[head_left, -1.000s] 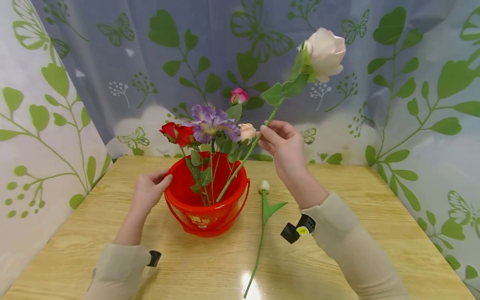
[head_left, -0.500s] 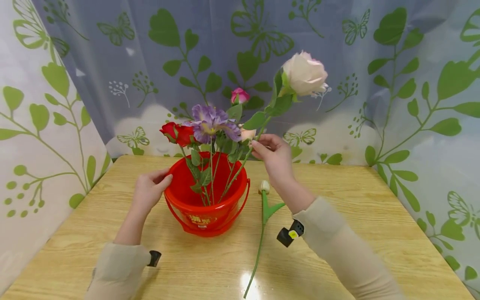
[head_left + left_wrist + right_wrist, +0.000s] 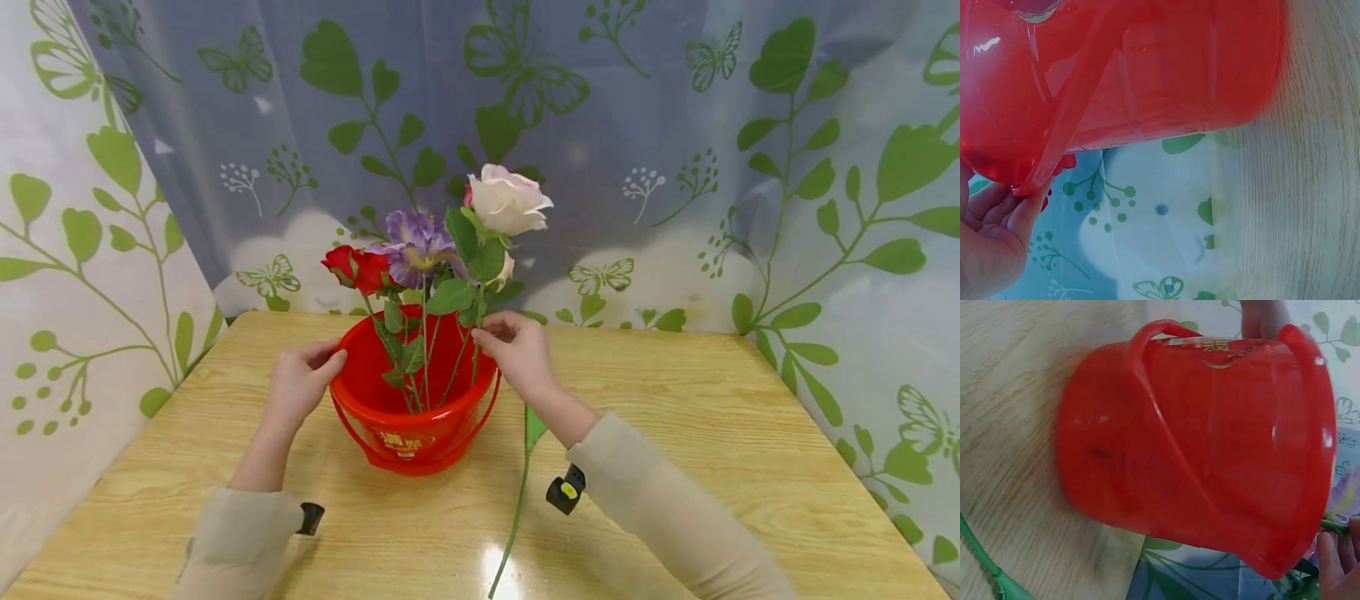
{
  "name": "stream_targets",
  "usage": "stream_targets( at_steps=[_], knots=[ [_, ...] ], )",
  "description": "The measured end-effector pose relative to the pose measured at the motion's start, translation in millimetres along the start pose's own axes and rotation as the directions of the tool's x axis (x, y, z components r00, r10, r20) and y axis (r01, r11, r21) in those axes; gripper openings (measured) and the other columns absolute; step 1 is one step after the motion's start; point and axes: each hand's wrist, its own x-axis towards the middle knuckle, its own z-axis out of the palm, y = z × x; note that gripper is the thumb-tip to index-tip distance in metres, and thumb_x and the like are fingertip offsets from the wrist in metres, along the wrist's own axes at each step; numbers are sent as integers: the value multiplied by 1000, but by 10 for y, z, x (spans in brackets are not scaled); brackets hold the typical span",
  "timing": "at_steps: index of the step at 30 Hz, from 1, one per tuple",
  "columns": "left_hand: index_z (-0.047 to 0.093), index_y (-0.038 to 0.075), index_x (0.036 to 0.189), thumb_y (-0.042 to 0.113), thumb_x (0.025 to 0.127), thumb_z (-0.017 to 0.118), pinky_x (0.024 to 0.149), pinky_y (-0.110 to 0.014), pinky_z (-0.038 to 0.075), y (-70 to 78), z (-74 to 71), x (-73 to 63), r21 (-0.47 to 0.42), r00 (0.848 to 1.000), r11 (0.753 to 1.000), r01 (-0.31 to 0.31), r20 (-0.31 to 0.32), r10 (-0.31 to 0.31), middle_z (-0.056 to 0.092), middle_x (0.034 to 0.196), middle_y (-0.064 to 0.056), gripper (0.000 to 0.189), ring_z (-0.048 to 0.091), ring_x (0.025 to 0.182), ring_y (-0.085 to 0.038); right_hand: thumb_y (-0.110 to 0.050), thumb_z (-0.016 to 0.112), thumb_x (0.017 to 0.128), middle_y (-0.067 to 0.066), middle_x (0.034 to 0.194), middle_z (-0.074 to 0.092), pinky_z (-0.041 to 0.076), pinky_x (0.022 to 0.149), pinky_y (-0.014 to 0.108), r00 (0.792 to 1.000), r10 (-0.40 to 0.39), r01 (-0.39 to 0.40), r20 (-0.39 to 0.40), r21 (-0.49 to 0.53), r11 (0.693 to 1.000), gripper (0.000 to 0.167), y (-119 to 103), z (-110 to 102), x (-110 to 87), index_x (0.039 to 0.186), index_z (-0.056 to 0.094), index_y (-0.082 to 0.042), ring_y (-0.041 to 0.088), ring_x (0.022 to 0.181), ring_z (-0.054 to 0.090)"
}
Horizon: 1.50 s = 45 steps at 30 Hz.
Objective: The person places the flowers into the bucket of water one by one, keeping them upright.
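Note:
A red plastic bucket (image 3: 408, 454) stands upright on the table, its handle hanging down at the front. My left hand (image 3: 294, 379) grips its rim on the left side, thumb toward the inside. At the right rim my right hand (image 3: 517, 354) pinches the green stem of a pale pink-white rose (image 3: 512, 200), whose lower stem is inside the bucket. Also standing in the bucket are red roses (image 3: 360, 268), a purple flower (image 3: 418, 248) and a peach rose (image 3: 504, 271). The right wrist view shows the right fingers (image 3: 1335, 559) at the stem just past the rim.
A tulip lies on the wooden table (image 3: 675, 417) right of the bucket, its green stem (image 3: 517, 517) showing and its head hidden behind my right hand. A curtain (image 3: 600, 125) with leaf and butterfly prints hangs behind the table.
My right hand has moved left and down with the pale rose, bringing its stem from a slant to nearly upright at the bucket's right side. The left hand has stayed on the rim.

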Motion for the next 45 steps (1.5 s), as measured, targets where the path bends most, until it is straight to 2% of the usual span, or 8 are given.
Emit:
stream_targets(
  at_steps=[5, 11, 23, 30, 35, 40, 45],
  knots=[
    [57, -7, 114, 16, 87, 56, 77, -38, 49, -2, 2, 0, -2, 1000, 1000, 4, 3, -4, 59, 105, -23, 35, 57, 95, -30, -7, 64, 79, 10, 83, 63, 50, 64, 29, 999, -36, 33, -18, -122, 992, 15, 50, 41, 6, 91, 64, 2, 23, 77, 59],
    [57, -6, 114, 16, 87, 56, 76, -37, 49, -6, 5, 0, -1, 1000, 1000, 4, 1, -4, 59, 105, -23, 35, 57, 95, -29, -6, 66, 78, 11, 83, 64, 50, 65, 29, 997, -68, 60, -32, -210, 976, 17, 60, 81, 26, 92, 65, 2, 23, 77, 60],
    [57, -6, 114, 15, 87, 56, 75, -35, 49, -11, 7, 2, -10, 1000, 1000, 12, -4, -12, 59, 105, -23, 35, 58, 94, -29, -10, 67, 78, 7, 80, 66, 50, 64, 28, 996, -83, 86, 25, -382, 920, 13, 32, 119, 60, 88, 68, -2, 18, 74, 60],
    [57, -7, 114, 16, 87, 56, 76, -34, 49, -17, 9, 6, -14, 1000, 1000, 10, -3, -10, 59, 105, -23, 35, 57, 95, -29, -9, 65, 79, 5, 82, 66, 50, 64, 27, 997, -57, 75, 58, -389, 918, 12, 17, 109, 66, 90, 68, -3, 17, 75, 61],
    [57, -7, 114, 17, 87, 56, 76, -35, 49, -14, 10, 8, -11, 1000, 1000, 8, -2, -8, 59, 105, -23, 36, 57, 96, -29, -8, 65, 79, 6, 83, 66, 50, 65, 27, 995, -79, 98, 69, -356, 929, 13, 25, 91, 52, 90, 68, -2, 18, 75, 60],
    [58, -6, 113, 16, 86, 56, 71, -23, 48, -13, 18, 13, 9, 1000, 1000, -3, -11, 4, 60, 103, -22, 35, 58, 94, -28, -5, 64, 79, 7, 82, 66, 50, 66, 28, 990, -121, 138, 77, -282, 949, 11, 33, 60, 1, 88, 67, 0, 18, 74, 60],
    [58, -7, 112, 16, 86, 56, 66, -14, 44, -17, 20, 10, 8, 1000, 1000, -9, -17, 9, 60, 102, -22, 35, 58, 93, -28, -4, 63, 79, 7, 82, 65, 50, 69, 28, 983, -158, 175, 92, -231, 957, 9, 41, 30, -80, 86, 67, 2, 18, 75, 60]
  ],
)
